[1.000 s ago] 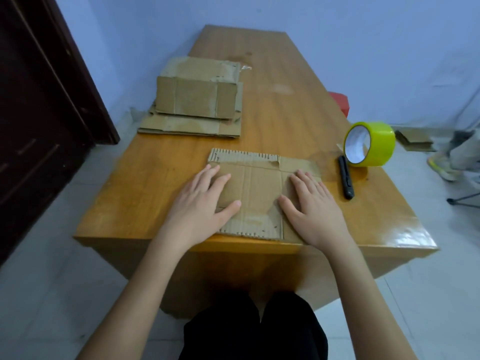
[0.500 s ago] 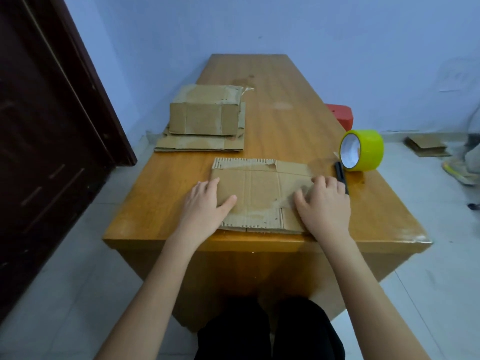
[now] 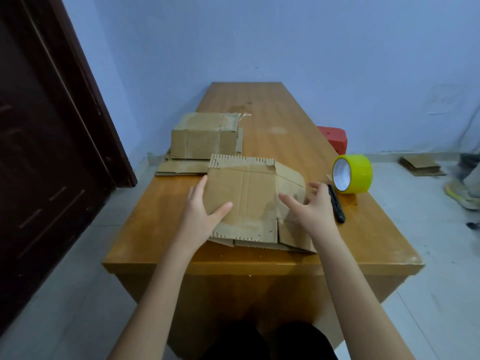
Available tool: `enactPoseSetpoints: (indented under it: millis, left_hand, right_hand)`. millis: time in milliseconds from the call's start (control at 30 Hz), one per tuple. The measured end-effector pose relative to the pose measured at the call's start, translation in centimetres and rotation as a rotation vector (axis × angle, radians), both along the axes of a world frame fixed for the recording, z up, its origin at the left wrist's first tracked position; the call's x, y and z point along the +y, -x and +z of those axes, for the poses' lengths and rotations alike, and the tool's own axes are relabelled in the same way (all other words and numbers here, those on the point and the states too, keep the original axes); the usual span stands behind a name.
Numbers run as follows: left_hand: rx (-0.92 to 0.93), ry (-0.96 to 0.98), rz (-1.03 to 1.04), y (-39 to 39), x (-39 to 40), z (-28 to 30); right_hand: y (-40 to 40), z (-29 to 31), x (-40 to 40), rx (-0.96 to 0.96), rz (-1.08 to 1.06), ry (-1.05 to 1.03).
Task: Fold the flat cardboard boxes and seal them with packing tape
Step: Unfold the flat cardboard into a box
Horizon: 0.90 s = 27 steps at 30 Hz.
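Observation:
A flat cardboard box (image 3: 249, 193) lies near the front of the wooden table (image 3: 262, 262), its far edge tilted up off the surface. My left hand (image 3: 200, 206) holds its left edge, thumb on top and fingers tucked underneath. At the right side panel, my right hand (image 3: 317, 211) has its thumb on the top face and its blurred fingers curled behind the panel. A roll of yellow-green packing tape (image 3: 359, 175) stands on edge at the right, with a black utility knife (image 3: 336, 203) lying beside it.
A folded box (image 3: 205, 141) sits on more flat cardboard (image 3: 179, 167) at the back left. A red block (image 3: 335, 137) is off the table's right edge. Cardboard pieces (image 3: 420, 165) and another person's shoe (image 3: 465, 190) are on the floor at right. A dark door (image 3: 52, 152) stands at left.
Both hands went from pressing flat on the cardboard to taking hold of its sides, and the cardboard has lifted off the table. The camera has tilted up and back.

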<state>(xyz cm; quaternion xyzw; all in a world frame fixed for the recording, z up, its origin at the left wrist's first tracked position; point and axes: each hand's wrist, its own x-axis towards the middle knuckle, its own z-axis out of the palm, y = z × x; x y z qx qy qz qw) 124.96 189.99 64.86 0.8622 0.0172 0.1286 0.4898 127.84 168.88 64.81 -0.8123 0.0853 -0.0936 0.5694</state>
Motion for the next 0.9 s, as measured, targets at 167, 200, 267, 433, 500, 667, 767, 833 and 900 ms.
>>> enactPoseSetpoints:
  millis: [167,200,267,433,500,667,767,833,900]
  left_hand:
    - [-0.097,0.082,0.000,0.0,0.1,-0.1]
    - [-0.111,0.089,-0.006,0.0,0.1,-0.2]
    - [-0.135,0.126,-0.028,0.0,0.1,-0.2]
    - [-0.162,0.198,-0.096,-0.3,-0.1,-0.2]
    - [-0.172,0.213,-0.096,-0.5,-0.1,-0.1]
    - [-0.178,0.247,-0.131,-0.6,-0.4,-0.1]
    - [-0.162,0.304,-0.168,-0.9,-0.4,0.1]
    - [-0.117,0.397,-0.205,-1.0,-0.3,0.3]
    - [-0.043,0.503,-0.204,-1.1,-0.1,0.3]
  right_hand:
    - [-0.5,0.4,0.2,0.045,0.020,-0.042]
    - [-0.5,0.6,0.2,0.032,0.021,-0.054]
    - [-0.4,0.8,0.2,-0.046,0.026,-0.074]
    - [-0.2,1.5,0.3,-0.239,0.114,-0.082]
    - [-0.2,1.7,0.1,-0.256,0.148,-0.080]
    - [-0.3,1.4,-0.4,-0.244,0.190,-0.098]
    - [-0.2,1.2,-0.7,-0.249,0.215,-0.140]
    - [-0.1,1.1,-0.9,-0.235,0.245,-0.151]
    - [-0.2,0.9,-1.0,-0.209,0.296,-0.144]
